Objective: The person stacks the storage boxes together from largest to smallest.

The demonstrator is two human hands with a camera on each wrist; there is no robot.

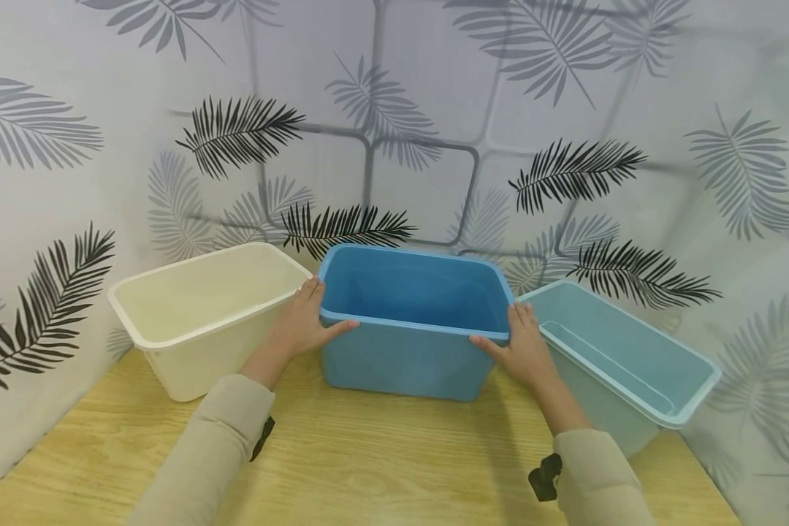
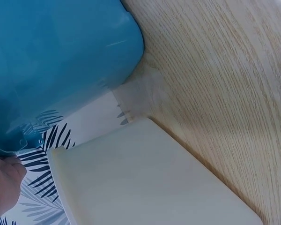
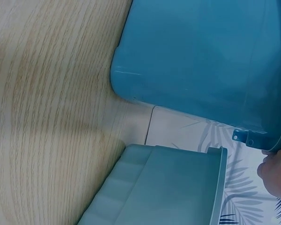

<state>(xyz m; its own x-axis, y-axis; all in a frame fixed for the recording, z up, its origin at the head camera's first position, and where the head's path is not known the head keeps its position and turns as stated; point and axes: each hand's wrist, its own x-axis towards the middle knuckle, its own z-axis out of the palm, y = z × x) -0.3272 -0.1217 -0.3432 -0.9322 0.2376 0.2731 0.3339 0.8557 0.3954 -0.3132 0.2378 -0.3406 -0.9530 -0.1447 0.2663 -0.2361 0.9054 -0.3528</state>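
A blue plastic bin [image 1: 404, 359] stands upright on the wooden table between two other bins, its open top facing up and its inside bare. My left hand [image 1: 302, 321] grips its left front corner, the thumb lying along the front rim. At the opposite front corner, my right hand [image 1: 522, 347] holds the rim the same way, thumb toward the front. In the left wrist view the fingers [image 2: 11, 176] curl under the lip of the bin. The right wrist view likewise has fingers [image 3: 274, 171] tucked beneath the rim.
A cream bin [image 1: 193, 365] is at the left, angled inward, close beside my left hand. On the right a pale green bin [image 1: 581, 391] sits at a slant near my right forearm. Behind the wooden table [image 1: 381, 467] hangs leaf-patterned cloth [image 1: 427, 73].
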